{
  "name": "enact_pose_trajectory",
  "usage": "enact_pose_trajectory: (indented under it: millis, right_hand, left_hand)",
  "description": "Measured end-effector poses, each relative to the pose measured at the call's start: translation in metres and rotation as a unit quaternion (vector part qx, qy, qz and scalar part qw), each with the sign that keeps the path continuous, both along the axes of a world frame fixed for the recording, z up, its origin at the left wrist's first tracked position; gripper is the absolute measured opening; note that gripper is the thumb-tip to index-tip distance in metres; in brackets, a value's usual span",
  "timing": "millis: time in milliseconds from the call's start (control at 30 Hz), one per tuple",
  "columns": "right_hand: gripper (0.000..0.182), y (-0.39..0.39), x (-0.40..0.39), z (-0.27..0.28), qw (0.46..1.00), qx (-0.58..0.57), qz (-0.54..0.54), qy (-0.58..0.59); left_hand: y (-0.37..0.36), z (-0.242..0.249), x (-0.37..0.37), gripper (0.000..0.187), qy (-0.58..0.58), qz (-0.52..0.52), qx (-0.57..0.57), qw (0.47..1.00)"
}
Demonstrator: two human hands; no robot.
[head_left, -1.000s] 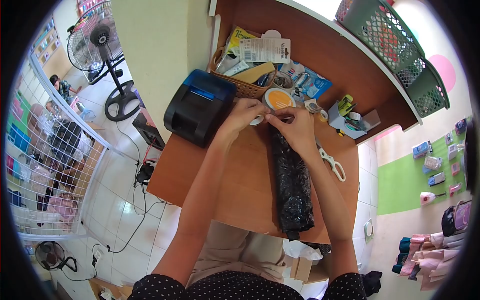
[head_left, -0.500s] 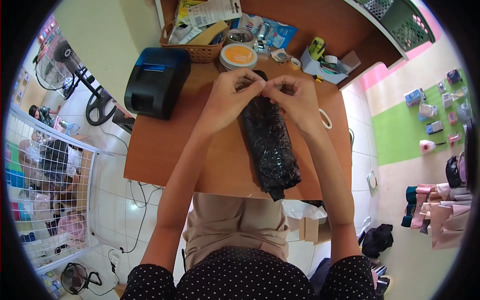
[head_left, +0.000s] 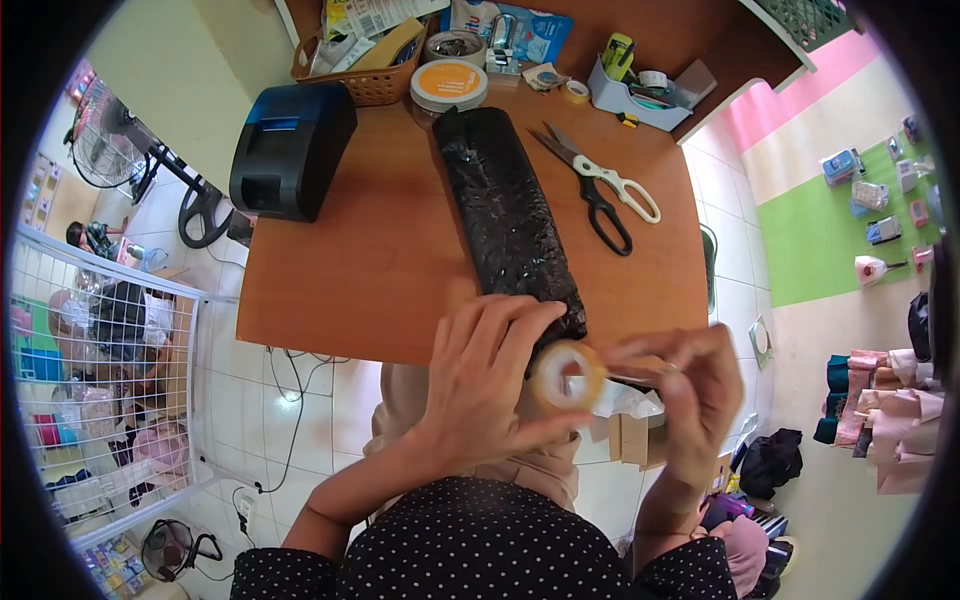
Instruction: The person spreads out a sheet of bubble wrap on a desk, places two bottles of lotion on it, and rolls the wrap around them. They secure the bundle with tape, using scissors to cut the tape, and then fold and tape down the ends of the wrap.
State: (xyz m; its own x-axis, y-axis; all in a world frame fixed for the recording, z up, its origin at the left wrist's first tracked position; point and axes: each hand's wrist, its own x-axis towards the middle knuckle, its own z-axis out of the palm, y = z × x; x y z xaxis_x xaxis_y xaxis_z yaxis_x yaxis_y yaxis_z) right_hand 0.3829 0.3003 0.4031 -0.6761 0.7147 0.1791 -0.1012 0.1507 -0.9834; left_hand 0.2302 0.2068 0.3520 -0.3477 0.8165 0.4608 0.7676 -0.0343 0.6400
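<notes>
My left hand (head_left: 475, 385) grips a roll of tape (head_left: 592, 383) at the desk's front edge, between thumb and fingers. Its fingers lie over the near end of a long parcel wrapped in black plastic (head_left: 505, 205). Just right of the roll, my right hand (head_left: 700, 395) is pinched closed and blurred by motion. It seems to hold the tape's loose end, though the strip itself is hard to make out. Scissors (head_left: 590, 180) with one white and one black handle lie spread apart on the desk, right of the parcel.
A black printer (head_left: 292, 150) stands at the desk's left. Along the back are a wicker basket (head_left: 375, 85), a round tub with an orange lid (head_left: 449, 85) and a light-blue organizer (head_left: 640, 100). The brown desk (head_left: 340, 290) ends just before my body.
Both hands have come from the parcel's far end down to its near end. The left now holds the tape roll. The scissors, hidden before except for a handle, now show fully.
</notes>
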Motion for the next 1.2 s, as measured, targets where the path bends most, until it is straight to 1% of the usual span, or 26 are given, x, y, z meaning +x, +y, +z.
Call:
enact_pose_trajectory:
  millis: [33,67,100,167,200,233,300,333,367,400,433,467,500,533,567,600,733,800,833,900,933,1000,1033,1100,1133,1200]
  right_hand:
    - [0.004,-0.002,0.01,0.002,0.999,-0.007,-0.023,0.028]
    - [0.007,-0.006,0.016,0.004,0.998,0.013,-0.052,0.021]
    - [0.007,-0.006,0.024,0.005,0.998,0.012,-0.054,0.022]
    - [0.009,0.0,0.043,0.006,0.998,0.031,-0.035,-0.034]
    - [0.01,0.005,0.05,0.001,0.999,0.037,-0.012,-0.03]
    - [0.01,0.008,0.053,-0.004,0.999,0.035,-0.012,-0.028]
    - [0.009,0.013,0.056,-0.014,0.999,0.011,0.011,-0.045]
    - [0.007,0.016,0.057,-0.021,0.999,0.009,0.033,-0.037]
    - [0.007,0.017,0.056,-0.025,0.999,0.01,0.032,-0.037]
    - [0.006,0.017,0.053,-0.029,0.998,-0.033,0.04,-0.031]
    - [0.005,0.018,0.049,-0.034,0.996,-0.077,0.049,-0.024]
    - [0.004,0.02,0.046,-0.043,0.993,-0.096,0.068,-0.015]
    - [0.004,0.022,0.039,-0.048,0.993,-0.096,0.069,-0.015]
    - [0.004,0.023,0.03,-0.053,0.993,-0.083,0.081,-0.016]
    - [0.005,0.024,0.02,-0.058,0.993,-0.07,0.093,-0.017]
    - [0.005,0.028,0.012,-0.07,0.989,-0.094,0.118,0.008]
    - [0.007,0.036,-0.026,-0.095,0.986,-0.111,0.105,0.072]
    - [0.007,0.042,-0.034,-0.101,0.98,-0.139,0.105,0.093]
    - [0.008,0.044,-0.036,-0.103,0.974,-0.168,0.1,0.112]
    - [0.009,0.049,-0.038,-0.105,0.972,-0.177,0.106,0.112]
    - [0.009,0.052,-0.038,-0.105,0.97,-0.187,0.11,0.113]
    - [0.01,0.055,-0.037,-0.103,0.968,-0.204,0.109,0.1]
    - [0.01,0.056,-0.036,-0.102,0.965,-0.221,0.11,0.087]
    - [0.01,0.058,-0.036,-0.101,0.967,-0.218,0.109,0.079]
    - [0.01,0.059,-0.035,-0.101,0.968,-0.214,0.109,0.071]
    - [0.01,0.059,-0.036,-0.103,0.968,-0.211,0.108,0.077]
  left_hand:
    - [-0.001,-0.005,0.002,0.067,-0.023,-0.052,0.046,0.997]
    - [-0.004,-0.009,-0.001,0.072,0.005,-0.084,0.027,0.996]
    - [-0.003,-0.018,-0.005,0.072,0.006,-0.086,0.026,0.996]
    - [0.003,-0.038,-0.015,0.068,0.142,-0.123,-0.013,0.982]
    - [0.008,-0.039,-0.016,0.053,0.138,-0.115,-0.025,0.983]
    - [0.011,-0.044,-0.02,0.053,0.139,-0.115,-0.026,0.983]
    - [0.019,-0.056,-0.028,0.036,0.188,-0.126,-0.003,0.974]
    - [0.022,-0.063,-0.027,0.036,0.188,-0.127,-0.003,0.974]
    - [0.025,-0.07,-0.026,0.03,0.125,-0.107,0.035,0.986]
    - [0.027,-0.071,-0.026,0.024,0.062,-0.087,0.072,0.992]
    - [0.028,-0.071,-0.028,0.024,0.063,-0.088,0.072,0.991]
    - [0.03,-0.07,-0.029,0.025,0.039,-0.054,0.077,0.995]
    - [0.03,-0.068,-0.03,0.026,0.014,-0.019,0.082,0.996]
    - [0.029,-0.062,-0.029,0.026,0.014,-0.017,0.082,0.996]
    - [0.028,-0.054,-0.027,0.025,-0.055,-0.001,0.032,0.998]
    - [0.028,-0.049,-0.025,0.024,-0.124,0.015,-0.017,0.992]
    - [0.036,-0.049,-0.024,0.024,-0.154,0.05,-0.023,0.987]
    - [0.043,-0.051,-0.024,0.022,-0.11,0.079,0.103,0.985]
    - [0.043,-0.051,-0.027,0.022,-0.11,0.081,0.102,0.985]
    - [0.042,-0.052,-0.032,0.023,-0.031,-0.007,0.032,0.999]
    - [0.04,-0.056,-0.035,0.023,-0.032,-0.008,0.032,0.999]
    - [0.038,-0.061,-0.039,0.022,-0.059,-0.098,-0.009,0.993]
    - [0.036,-0.059,-0.037,0.022,-0.059,-0.1,-0.009,0.993]
    - [0.031,-0.052,-0.035,0.022,0.011,-0.1,-0.018,0.995]
    - [0.03,-0.053,-0.035,0.022,0.011,-0.101,-0.019,0.995]
    - [0.029,-0.058,-0.036,0.028,0.089,-0.086,-0.03,0.992]
